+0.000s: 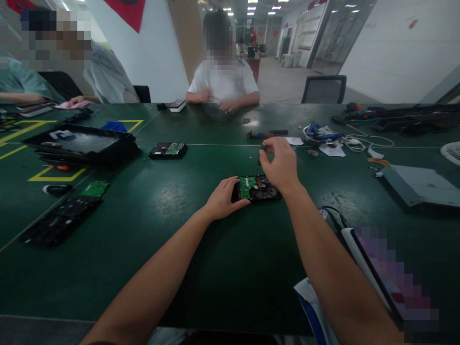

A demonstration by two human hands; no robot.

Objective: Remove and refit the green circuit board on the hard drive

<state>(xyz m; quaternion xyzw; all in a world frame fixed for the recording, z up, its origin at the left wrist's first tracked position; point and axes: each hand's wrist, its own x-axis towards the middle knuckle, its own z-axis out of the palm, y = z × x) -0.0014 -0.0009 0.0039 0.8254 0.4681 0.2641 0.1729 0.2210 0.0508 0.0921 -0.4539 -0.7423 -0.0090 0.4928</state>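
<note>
A hard drive (265, 192) with a green circuit board on its left part and a dark body lies on the green table before me. My left hand (223, 199) grips its left end, thumb along the near edge and fingers at the far side. Above the drive, my right hand (282, 163) pinches a slim screwdriver (260, 155) held upright. Its thin shaft points down at the board's right edge; whether the tip touches a screw is too small to tell. Beyond my hands lies another screwdriver-like tool (261, 135).
A similar drive (168, 150) lies farther left. Black trays (86, 143) and a dark panel (61, 218) occupy the left side. A grey metal box (420, 187), tangled cables (354, 140) and a device (370, 268) with a blurred screen are right. Co-workers sit across and left.
</note>
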